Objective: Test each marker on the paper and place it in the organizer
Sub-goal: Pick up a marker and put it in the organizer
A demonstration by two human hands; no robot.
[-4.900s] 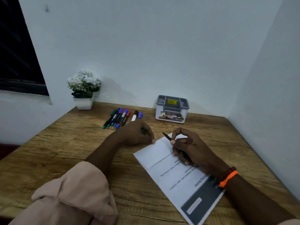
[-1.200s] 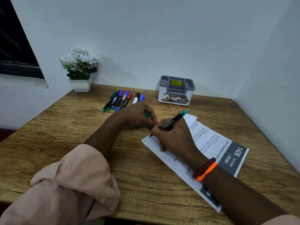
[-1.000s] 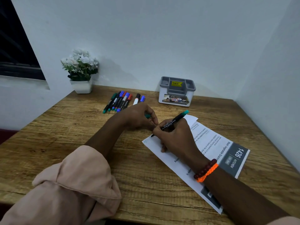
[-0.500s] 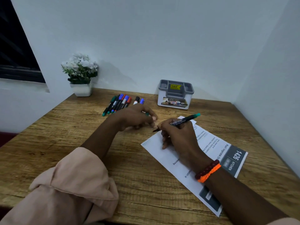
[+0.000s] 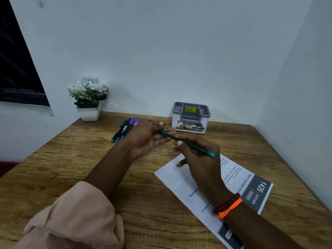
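The right hand (image 5: 199, 155) is raised just above the sheet of paper (image 5: 181, 180), fingers curled round a black marker (image 5: 190, 145) whose teal end sticks out past the knuckles toward the wall side. The left hand (image 5: 147, 139) meets it at the writing end, thumb and fingertips pinching the green cap (image 5: 163, 132), which sits right at the marker's tip; whether the cap is fully seated I cannot tell. Both hands are off the wooden table (image 5: 71, 168), just left of and above the paper's near corner. The paper lies slantwise, printed text showing and a dark band with "1426" at its far right end; the right wrist, wearing a dark-red and orange bracelet (image 5: 227, 206), crosses over it. Beyond the paper, against the wall, stands the grey-and-white organizer (image 5: 191, 117), well apart from the hands. Left of the organizer lies a row of loose markers (image 5: 124, 129), partly hidden behind the left hand, and further left a small white pot of white flowers (image 5: 88, 97).
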